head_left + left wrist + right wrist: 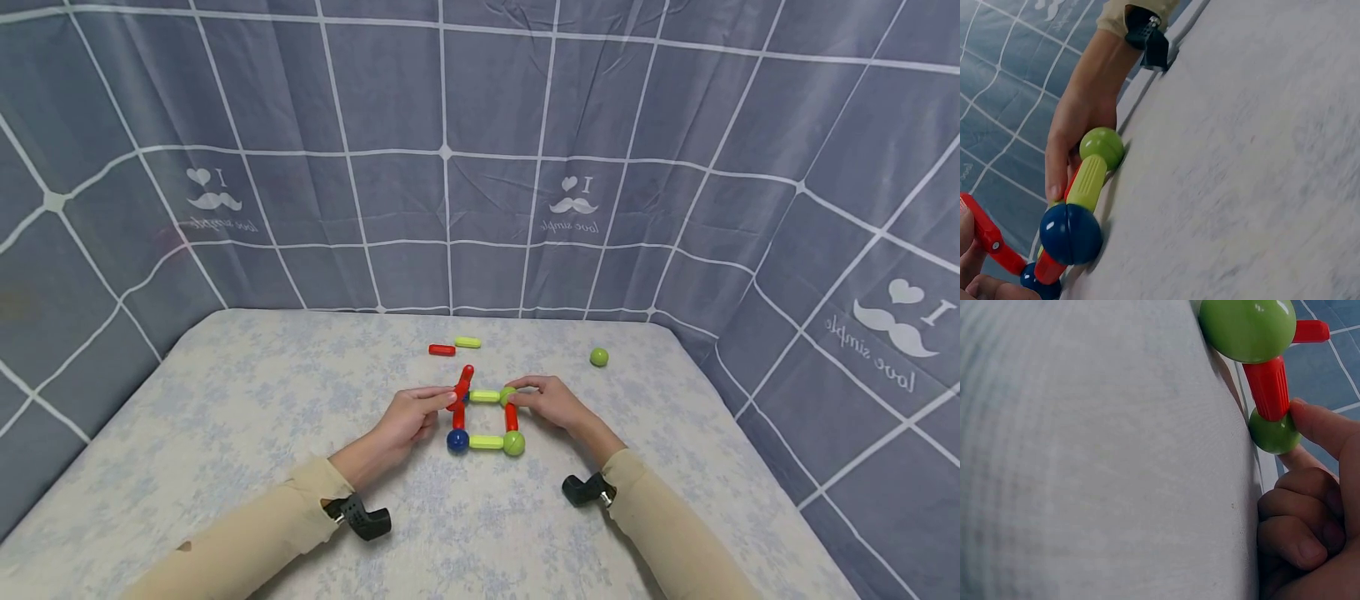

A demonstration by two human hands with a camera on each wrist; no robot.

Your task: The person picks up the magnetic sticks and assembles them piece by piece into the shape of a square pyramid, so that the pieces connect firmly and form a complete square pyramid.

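On the table lies a square of rods and balls. Its near side has a blue ball (457, 441), a yellow-green rod (487, 442) and a green ball (513, 443). Red rods form the left and right sides, and another yellow-green rod (484, 397) the far one. At the far left corner, my left hand (407, 418) pinches a red jointed rod (466, 378), which stands bent above a second blue ball (1038, 282). My right hand (553, 402) pinches the far right green ball (1272, 434) between thumb and index finger, other fingers curled in.
Behind the square lie a loose red rod (442, 350) and a yellow-green rod (468, 342). A loose green ball (599, 357) is at the back right of the table (300, 375). A grey-blue gridded curtain (390, 200) surrounds the far edge and sides.
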